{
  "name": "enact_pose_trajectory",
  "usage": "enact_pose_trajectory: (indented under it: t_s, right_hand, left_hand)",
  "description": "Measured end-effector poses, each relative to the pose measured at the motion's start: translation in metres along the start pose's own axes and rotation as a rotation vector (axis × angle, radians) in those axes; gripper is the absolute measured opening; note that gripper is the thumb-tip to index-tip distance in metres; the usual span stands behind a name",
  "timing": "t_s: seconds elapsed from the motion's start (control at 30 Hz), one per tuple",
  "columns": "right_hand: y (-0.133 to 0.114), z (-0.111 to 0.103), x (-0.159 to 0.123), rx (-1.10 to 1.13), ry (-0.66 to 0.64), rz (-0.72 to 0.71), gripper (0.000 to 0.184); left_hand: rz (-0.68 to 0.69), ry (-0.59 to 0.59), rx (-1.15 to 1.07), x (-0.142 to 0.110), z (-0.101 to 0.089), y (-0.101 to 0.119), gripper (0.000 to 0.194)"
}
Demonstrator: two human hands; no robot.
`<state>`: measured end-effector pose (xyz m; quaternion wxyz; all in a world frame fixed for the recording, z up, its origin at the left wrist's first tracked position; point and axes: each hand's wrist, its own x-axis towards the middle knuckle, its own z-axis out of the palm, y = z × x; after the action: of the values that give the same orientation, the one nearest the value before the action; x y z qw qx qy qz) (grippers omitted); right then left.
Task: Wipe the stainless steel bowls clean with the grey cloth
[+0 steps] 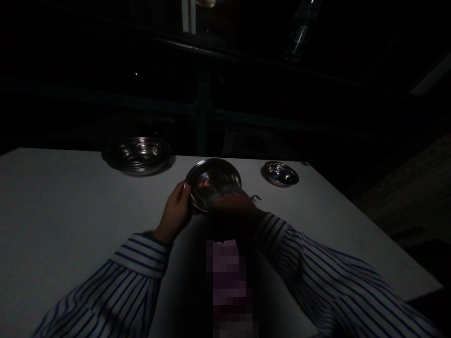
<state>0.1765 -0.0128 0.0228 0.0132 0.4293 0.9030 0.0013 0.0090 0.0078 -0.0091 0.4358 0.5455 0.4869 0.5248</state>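
Observation:
A shiny steel bowl (211,173) is tilted toward me above the white table. My left hand (175,209) grips its left rim, thumb on the edge and fingers underneath. My right hand (237,206) is closed over a crumpled grey cloth (230,189) pressed to the lower right inside of the bowl. A thin loose end of the cloth sticks out to the right of the hand. Dim light hides most of the right fingers.
Several nested steel bowls (137,162) stand at the table's far left edge. A smaller steel bowl (282,172) sits at the far right. The white table (70,206) ends in darkness beyond. A pixelated pinkish patch (227,272) lies close to me.

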Motion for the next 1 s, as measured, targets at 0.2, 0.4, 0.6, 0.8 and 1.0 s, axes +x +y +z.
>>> enact_pose_trajectory:
  t_s: [0.2,0.4,0.6,0.8,1.0]
  right_hand:
    - [-0.013,0.004,0.021,0.156,0.086,-0.005,0.025]
    - [-0.001,0.0,0.004,-0.072,-0.006,-0.035,0.018]
    - [-0.013,0.006,0.017,0.052,0.064,-0.062,0.025]
    - [-0.01,0.004,0.005,-0.072,0.062,-0.022,0.027]
    - [-0.006,0.002,0.009,-0.046,0.052,-0.065,0.026]
  left_hand:
    - [0.103,0.007,0.129,0.001,-0.003,0.0,0.039]
    - [0.06,0.033,0.067,0.002,-0.003,-0.003,0.044]
    - [0.055,0.022,0.102,0.001,-0.004,0.001,0.04]
    - [0.039,0.039,0.08,0.003,-0.005,-0.001,0.037]
    - [0.063,0.005,0.107,0.002,-0.002,0.001,0.038]
